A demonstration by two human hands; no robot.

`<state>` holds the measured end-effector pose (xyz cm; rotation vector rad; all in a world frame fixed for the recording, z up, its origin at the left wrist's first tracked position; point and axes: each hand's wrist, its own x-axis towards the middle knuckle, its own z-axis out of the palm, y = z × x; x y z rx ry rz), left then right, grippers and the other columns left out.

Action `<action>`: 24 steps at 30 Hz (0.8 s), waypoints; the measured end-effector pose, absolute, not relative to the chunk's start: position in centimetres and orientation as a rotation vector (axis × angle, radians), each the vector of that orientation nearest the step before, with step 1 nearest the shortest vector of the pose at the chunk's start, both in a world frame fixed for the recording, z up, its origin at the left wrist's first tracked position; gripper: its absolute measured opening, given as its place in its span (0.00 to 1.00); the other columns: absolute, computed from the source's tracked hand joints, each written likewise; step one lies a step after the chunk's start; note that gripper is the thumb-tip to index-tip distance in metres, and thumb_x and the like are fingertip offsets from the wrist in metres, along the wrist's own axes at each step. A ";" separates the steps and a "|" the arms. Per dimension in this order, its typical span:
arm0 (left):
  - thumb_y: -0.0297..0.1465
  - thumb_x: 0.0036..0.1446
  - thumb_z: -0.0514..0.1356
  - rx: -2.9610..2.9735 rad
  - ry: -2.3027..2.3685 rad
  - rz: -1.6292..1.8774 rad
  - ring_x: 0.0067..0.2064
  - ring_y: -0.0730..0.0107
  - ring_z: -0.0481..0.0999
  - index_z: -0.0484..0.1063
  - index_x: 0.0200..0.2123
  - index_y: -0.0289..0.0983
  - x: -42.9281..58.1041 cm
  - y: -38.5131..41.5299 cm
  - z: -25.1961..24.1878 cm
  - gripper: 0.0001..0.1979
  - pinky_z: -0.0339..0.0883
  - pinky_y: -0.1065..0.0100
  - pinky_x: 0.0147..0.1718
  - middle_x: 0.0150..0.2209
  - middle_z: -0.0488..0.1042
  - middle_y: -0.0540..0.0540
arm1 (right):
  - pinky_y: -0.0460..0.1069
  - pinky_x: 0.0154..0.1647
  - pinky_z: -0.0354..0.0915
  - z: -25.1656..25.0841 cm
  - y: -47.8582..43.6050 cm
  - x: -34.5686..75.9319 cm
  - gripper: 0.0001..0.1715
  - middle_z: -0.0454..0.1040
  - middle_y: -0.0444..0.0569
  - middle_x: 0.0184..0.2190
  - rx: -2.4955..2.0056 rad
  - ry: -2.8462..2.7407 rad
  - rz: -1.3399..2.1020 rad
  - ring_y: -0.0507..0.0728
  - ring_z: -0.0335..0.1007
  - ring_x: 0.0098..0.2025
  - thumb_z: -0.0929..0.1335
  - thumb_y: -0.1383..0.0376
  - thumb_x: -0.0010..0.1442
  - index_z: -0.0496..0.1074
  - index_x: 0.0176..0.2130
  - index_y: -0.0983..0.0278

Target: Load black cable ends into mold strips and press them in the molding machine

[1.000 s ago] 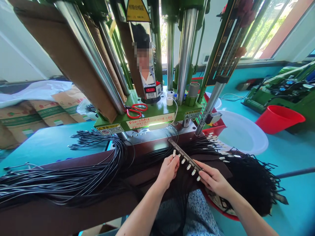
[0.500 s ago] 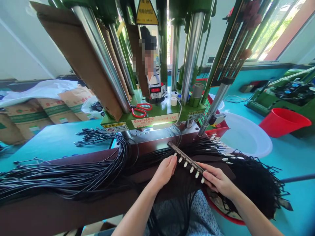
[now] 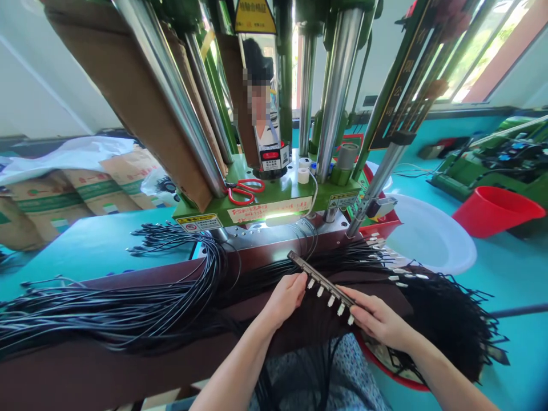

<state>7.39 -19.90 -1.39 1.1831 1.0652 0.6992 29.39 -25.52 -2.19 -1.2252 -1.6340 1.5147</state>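
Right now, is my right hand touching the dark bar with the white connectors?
Touching. The head view shows the right hand gripping the bar at its nearer end.

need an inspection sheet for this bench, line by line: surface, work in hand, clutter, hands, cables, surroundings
surface: brown bench, largely covered by cables
work in hand: dark bar, slanted, white connectors along its near edge
clutter: scissors lying on the green press
hands: left hand at the bar's far half, its hold hidden; right hand grips the near end
cables: black, bundled at left, heaped at right
surroundings: red bucket and white basin at right, sacks at left
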 end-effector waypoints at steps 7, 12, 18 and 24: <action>0.45 0.58 0.42 1.505 1.191 0.719 0.17 0.76 0.56 0.60 0.22 0.38 6.7 -20.7 -1.5 0.21 0.50 0.72 0.19 0.14 0.57 0.54 | 0.45 0.27 0.61 0.0 -24.8 31.2 0.31 0.70 0.47 0.31 -1.254 -1.694 1.488 0.51 0.63 0.27 0.65 0.53 0.56 0.62 0.54 0.65; 0.38 0.46 0.61 2.355 1.591 0.571 0.41 0.60 0.65 0.66 0.40 0.39 2.9 -23.0 -1.0 0.17 0.59 0.61 0.39 0.39 0.68 0.45 | 0.48 0.35 0.62 2.7 -24.5 35.6 0.26 0.71 0.48 0.36 -1.387 -1.921 1.442 0.56 0.66 0.35 0.67 0.58 0.54 0.64 0.51 0.64; 0.33 0.49 0.61 2.674 1.891 0.464 0.45 0.57 0.63 0.66 0.43 0.37 0.7 -21.8 -1.4 0.17 0.59 0.58 0.43 0.46 0.65 0.42 | 0.44 0.27 0.57 3.2 -22.9 35.9 0.21 0.73 0.46 0.31 -1.307 -2.264 1.427 0.54 0.65 0.29 0.69 0.61 0.51 0.72 0.45 0.63; 0.35 0.47 0.62 2.665 1.906 0.422 0.45 0.57 0.63 0.66 0.40 0.38 0.4 -19.5 -0.9 0.16 0.59 0.59 0.42 0.46 0.65 0.44 | 0.47 0.36 0.60 2.2 -18.5 31.6 0.13 0.68 0.48 0.33 -1.168 -2.535 0.924 0.54 0.65 0.34 0.66 0.69 0.50 0.75 0.38 0.65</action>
